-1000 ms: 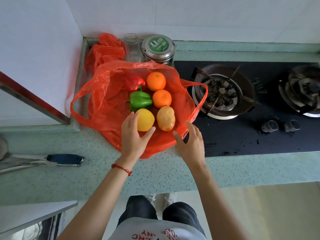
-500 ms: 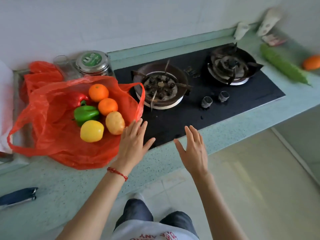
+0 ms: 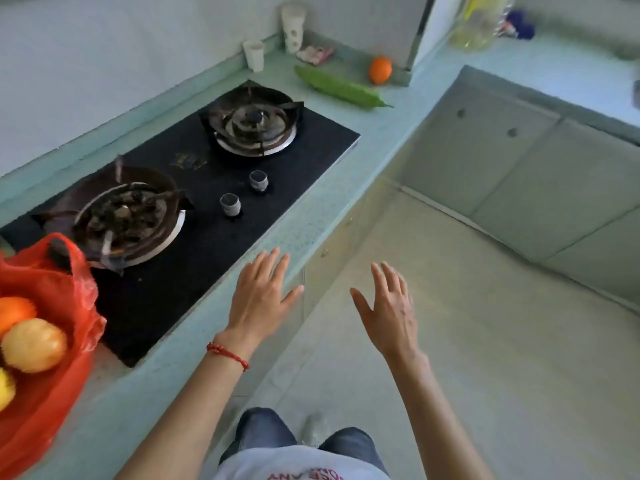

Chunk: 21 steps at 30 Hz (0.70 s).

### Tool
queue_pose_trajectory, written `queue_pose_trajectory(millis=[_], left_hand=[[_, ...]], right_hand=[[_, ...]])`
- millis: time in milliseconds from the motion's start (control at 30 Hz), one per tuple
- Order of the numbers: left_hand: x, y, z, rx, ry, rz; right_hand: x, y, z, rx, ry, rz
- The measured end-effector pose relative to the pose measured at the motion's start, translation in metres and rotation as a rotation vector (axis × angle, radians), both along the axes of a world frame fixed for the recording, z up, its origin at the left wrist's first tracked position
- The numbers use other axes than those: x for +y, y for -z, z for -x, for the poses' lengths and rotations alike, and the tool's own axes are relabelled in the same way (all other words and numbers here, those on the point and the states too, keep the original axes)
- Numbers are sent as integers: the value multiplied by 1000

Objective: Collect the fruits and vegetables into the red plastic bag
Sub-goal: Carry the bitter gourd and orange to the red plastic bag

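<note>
Both hands are empty, fingers spread and straight. The left hand, a red string bracelet on its wrist, hovers over the pale green speckled countertop edge; the right hand hangs over the floor. The crinkled red plastic bag sits at the left end of the counter, holding an orange, a tan potato and a yellow fruit cut off by the frame. Beyond the black two-burner gas stove, well apart from the bag, a long bumpy green gourd lies near a second round orange fruit.
</note>
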<state>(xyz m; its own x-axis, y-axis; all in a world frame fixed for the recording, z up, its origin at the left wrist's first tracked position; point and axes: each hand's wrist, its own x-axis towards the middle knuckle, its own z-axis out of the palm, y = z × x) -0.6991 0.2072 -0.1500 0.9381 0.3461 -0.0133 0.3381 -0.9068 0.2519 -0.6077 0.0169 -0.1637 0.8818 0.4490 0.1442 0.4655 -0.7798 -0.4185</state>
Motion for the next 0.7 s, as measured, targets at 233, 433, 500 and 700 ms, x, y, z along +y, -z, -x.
queue_pose_trajectory(millis=[233, 433, 500, 700], left_hand=[[-63, -6, -67, -9, 282, -2], [-95, -8, -116, -8, 480, 25], [-98, -9, -130, -20, 522, 29], [-91, -5, -172, -40, 588, 31]], right_hand=[[-79, 4, -9, 8, 291, 28], [-119, 1, -12, -21, 510, 59], [-123, 1, -16, -18, 562, 63], [-116, 0, -44, -37, 615, 77]])
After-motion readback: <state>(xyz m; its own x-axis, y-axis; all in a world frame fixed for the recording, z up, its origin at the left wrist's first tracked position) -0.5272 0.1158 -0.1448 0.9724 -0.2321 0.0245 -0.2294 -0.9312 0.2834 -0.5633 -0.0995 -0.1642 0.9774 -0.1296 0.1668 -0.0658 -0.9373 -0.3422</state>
